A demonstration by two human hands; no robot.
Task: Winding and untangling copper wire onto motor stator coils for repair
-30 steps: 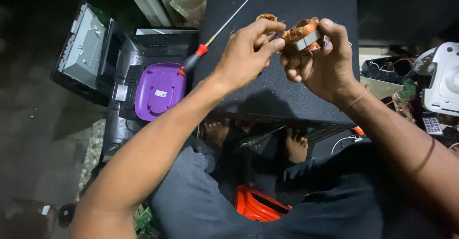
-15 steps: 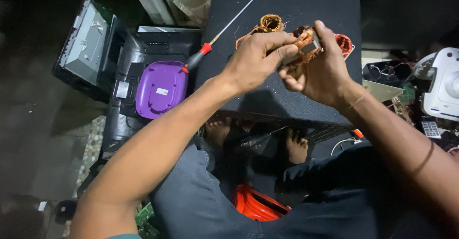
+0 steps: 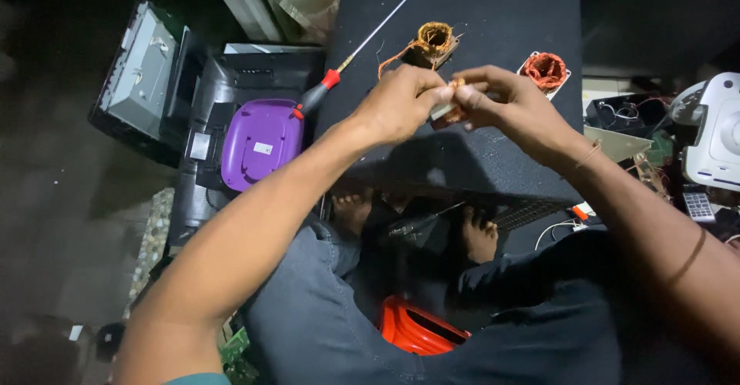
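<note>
A small copper-wound coil (image 3: 449, 111) is pinched between both hands above the dark counter (image 3: 493, 161): the left hand (image 3: 401, 104) grips one end, the right hand (image 3: 505, 104) the other. The step in hand appears to be the working loose of its winding or core; steady opposed pulling would be called for next. The coil is mostly hidden by fingers. Two other coils (image 3: 433, 42) (image 3: 545, 69) and a red-handled screwdriver (image 3: 327, 84) lie on the counter beyond.

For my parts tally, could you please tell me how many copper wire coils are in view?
3: one coil by the screwdriver, one right of it, one mostly hidden between both hands.
</note>
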